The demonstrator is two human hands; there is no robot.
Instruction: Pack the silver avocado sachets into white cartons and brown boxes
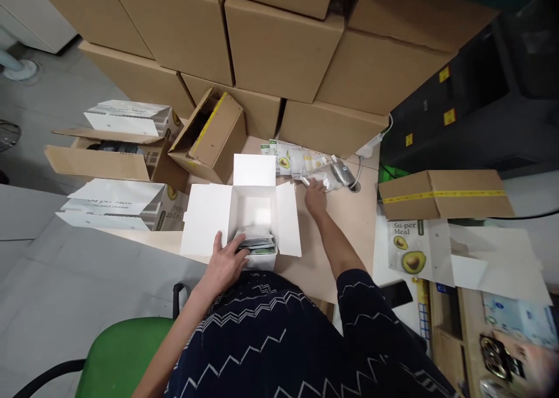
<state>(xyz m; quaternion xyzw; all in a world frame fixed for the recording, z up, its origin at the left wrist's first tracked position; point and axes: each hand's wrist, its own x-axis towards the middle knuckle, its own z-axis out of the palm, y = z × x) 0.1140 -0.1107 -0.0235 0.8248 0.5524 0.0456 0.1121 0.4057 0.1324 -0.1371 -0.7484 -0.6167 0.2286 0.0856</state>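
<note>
Head view: white box [244,212] sits open on the worktop [349,223], flaps splayed, just in front of the torso. Left hand [225,264] rests on its near-left wall, fingers curled over the rim and touching the pouches [258,240] already stacked inside; grip is loose, not clamped on anything. Right hand [315,195] is stretched out to the pile of sachets [305,166] at the back of the worktop, fingertips on a silvery pouch [323,180]. Can't tell if that grip has closed on it yet.

To do this well, I'd judge: keep the left hand bracing the box so it doesn't skid, pinch one pouch by its edge, lay it flat on the stack.

Pose: right arm nearly straight, palm down; left elbow bent, wrist close to the body. Brown cartons [279,49] are stacked behind.
</note>
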